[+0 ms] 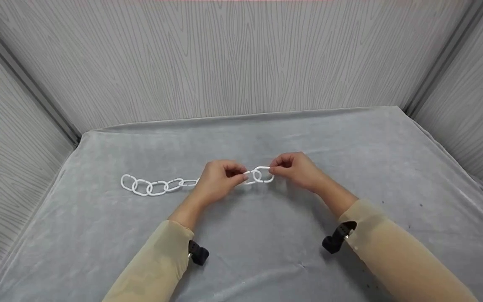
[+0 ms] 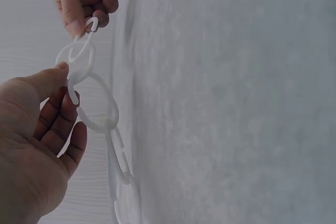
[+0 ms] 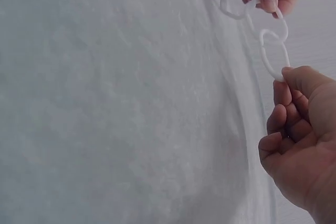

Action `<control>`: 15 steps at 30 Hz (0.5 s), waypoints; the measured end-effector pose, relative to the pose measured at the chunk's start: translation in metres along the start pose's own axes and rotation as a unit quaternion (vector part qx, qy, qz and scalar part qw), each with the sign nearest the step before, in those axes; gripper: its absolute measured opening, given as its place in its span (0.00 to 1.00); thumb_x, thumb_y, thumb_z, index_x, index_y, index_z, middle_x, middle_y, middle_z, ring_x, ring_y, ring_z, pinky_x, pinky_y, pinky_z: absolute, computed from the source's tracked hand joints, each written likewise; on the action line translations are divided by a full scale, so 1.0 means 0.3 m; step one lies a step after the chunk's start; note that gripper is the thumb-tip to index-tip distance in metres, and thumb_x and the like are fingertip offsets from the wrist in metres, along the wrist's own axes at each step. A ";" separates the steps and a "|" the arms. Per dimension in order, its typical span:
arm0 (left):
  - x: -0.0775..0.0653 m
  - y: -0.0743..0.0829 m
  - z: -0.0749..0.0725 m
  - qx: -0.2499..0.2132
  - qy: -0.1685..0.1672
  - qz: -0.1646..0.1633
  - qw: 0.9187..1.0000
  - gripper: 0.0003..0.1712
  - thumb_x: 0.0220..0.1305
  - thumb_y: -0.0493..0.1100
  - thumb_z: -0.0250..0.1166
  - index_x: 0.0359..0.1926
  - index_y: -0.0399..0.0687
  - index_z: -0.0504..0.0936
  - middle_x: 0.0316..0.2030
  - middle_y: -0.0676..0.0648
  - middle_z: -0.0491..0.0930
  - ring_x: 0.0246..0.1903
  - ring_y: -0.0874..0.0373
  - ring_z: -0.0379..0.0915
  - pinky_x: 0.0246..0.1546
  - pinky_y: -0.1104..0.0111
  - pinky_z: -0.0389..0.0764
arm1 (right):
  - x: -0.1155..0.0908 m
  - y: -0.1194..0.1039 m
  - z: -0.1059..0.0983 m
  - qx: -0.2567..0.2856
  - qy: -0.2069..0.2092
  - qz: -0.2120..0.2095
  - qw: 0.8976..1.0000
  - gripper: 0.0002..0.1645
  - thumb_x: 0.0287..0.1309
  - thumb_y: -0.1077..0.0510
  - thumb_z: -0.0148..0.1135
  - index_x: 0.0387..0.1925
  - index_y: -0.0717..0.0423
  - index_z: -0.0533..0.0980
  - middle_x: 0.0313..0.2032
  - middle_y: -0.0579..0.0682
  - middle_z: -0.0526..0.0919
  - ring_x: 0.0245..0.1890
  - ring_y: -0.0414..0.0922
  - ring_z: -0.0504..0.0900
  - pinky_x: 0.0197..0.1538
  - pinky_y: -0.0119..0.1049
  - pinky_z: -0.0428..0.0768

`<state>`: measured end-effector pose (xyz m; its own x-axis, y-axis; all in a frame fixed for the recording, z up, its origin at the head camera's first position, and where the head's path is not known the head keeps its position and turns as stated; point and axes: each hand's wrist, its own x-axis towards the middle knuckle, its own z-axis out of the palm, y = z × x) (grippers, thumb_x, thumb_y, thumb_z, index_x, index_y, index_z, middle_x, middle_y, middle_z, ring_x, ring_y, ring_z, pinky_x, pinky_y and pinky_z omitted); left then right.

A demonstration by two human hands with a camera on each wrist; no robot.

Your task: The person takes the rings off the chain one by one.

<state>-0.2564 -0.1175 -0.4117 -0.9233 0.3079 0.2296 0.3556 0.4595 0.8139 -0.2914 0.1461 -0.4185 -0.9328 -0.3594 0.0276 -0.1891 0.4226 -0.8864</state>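
Note:
A chain of white plastic links runs from the left across the grey cloth to both hands. My left hand pinches a link near the chain's right end between thumb and fingers, and it hides a stretch of the chain behind it. In the left wrist view, the neighbouring link has a small gap in its ring by those fingers. My right hand pinches the end link at its outer side. That end link passes through the one in my left hand. Both hands are close together near the middle of the table.
Grey cloth covers the table, with slight folds and several small dark specks at the right. A wood-grain panel stands behind the far edge, with more panels at both sides. A small black camera sits on each wrist.

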 end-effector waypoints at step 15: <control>-0.067 0.056 0.014 -0.023 0.014 -0.001 1.000 0.05 0.66 0.38 0.76 0.41 0.41 0.92 0.33 0.53 0.89 0.33 0.60 0.81 0.36 0.68 0.80 | -0.079 -0.040 0.027 0.036 0.039 -0.011 0.999 0.09 0.67 0.56 0.73 0.42 0.60 0.86 0.34 0.48 0.85 0.35 0.44 0.77 0.38 0.32 0.76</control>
<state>-0.2313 -0.1124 -0.4048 -0.9276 0.2844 0.2423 0.3478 0.4202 0.8381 -0.2646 0.1429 -0.4121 -0.9501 -0.3011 0.0812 -0.1904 0.3539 -0.9157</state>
